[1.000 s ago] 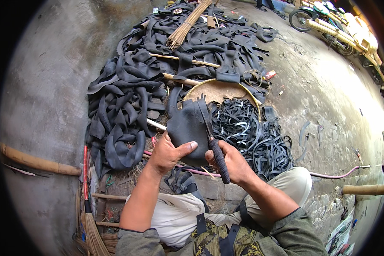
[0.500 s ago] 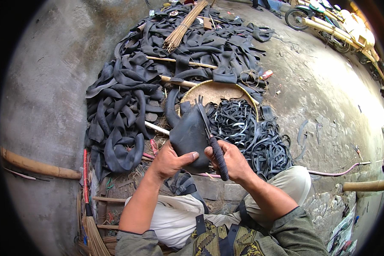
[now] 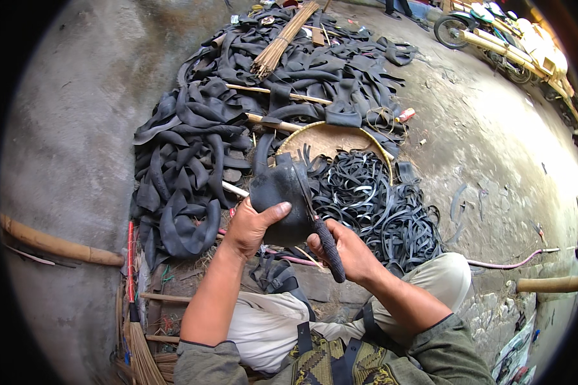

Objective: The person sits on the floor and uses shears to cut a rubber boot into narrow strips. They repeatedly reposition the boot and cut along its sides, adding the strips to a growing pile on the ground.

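A piece of black rubber sheet [image 3: 277, 196] is gripped in my left hand [image 3: 250, 224], the thumb lying flat across its face. My right hand [image 3: 348, 251] is wrapped around the dark, cord-bound handle of a pair of shears [image 3: 328, 247]. The blades point away from me along the rubber's right edge; whether they bite into it is hard to see. Just beyond, a tangle of narrow black rubber strips [image 3: 359, 192] spills out of a round woven tray [image 3: 321, 136].
Black rubber scraps [image 3: 202, 119] are heaped to the far left, topped by a bundle of thin sticks [image 3: 282, 42]. A stick broom [image 3: 142, 353] leans at lower left. Bamboo poles [image 3: 61, 247] lie at the sides. A pink hose [image 3: 510, 263] runs right; a motorbike [image 3: 451, 31] stands far right.
The rubber piece has turned in my left hand and its top edge now faces away more squarely. My left hand has shifted slightly up; the shears stay alongside it in my right hand.
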Demonstrator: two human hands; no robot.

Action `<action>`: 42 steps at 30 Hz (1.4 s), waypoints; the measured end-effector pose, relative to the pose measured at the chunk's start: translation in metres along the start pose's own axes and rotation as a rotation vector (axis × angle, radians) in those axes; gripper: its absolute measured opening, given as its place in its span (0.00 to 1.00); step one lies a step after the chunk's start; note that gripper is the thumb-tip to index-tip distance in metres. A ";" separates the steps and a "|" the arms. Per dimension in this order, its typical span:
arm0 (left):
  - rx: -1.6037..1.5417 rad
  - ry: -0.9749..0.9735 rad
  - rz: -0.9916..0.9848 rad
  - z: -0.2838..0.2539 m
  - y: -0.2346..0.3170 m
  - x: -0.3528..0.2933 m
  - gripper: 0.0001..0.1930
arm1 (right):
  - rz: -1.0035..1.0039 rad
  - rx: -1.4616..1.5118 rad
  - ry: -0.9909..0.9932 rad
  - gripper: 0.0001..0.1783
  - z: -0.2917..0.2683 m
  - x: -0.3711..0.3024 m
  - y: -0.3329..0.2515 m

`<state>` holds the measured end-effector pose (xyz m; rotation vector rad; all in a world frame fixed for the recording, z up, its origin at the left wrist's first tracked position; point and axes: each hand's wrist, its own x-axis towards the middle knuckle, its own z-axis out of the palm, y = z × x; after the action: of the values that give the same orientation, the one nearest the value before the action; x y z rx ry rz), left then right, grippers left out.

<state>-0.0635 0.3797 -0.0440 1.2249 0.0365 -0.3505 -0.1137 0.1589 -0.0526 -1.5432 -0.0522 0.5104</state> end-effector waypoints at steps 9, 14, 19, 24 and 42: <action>0.097 -0.008 0.081 0.002 0.001 -0.004 0.16 | 0.064 0.036 0.020 0.34 0.006 0.004 0.009; 0.218 -0.042 0.062 0.007 -0.003 -0.012 0.16 | -0.038 -0.016 0.093 0.36 0.003 0.014 0.014; 0.187 -0.076 0.019 0.006 -0.002 -0.013 0.14 | 0.021 -0.002 0.065 0.36 -0.001 0.011 0.016; 0.218 -0.105 -0.006 0.005 -0.005 -0.014 0.18 | 0.037 0.034 0.066 0.37 0.000 0.014 0.019; -0.081 0.028 -0.010 -0.010 -0.003 0.001 0.21 | 0.048 -0.003 -0.027 0.33 0.001 0.004 0.011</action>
<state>-0.0617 0.3878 -0.0500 1.1496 0.0799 -0.3371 -0.1133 0.1604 -0.0648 -1.5433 -0.0365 0.5691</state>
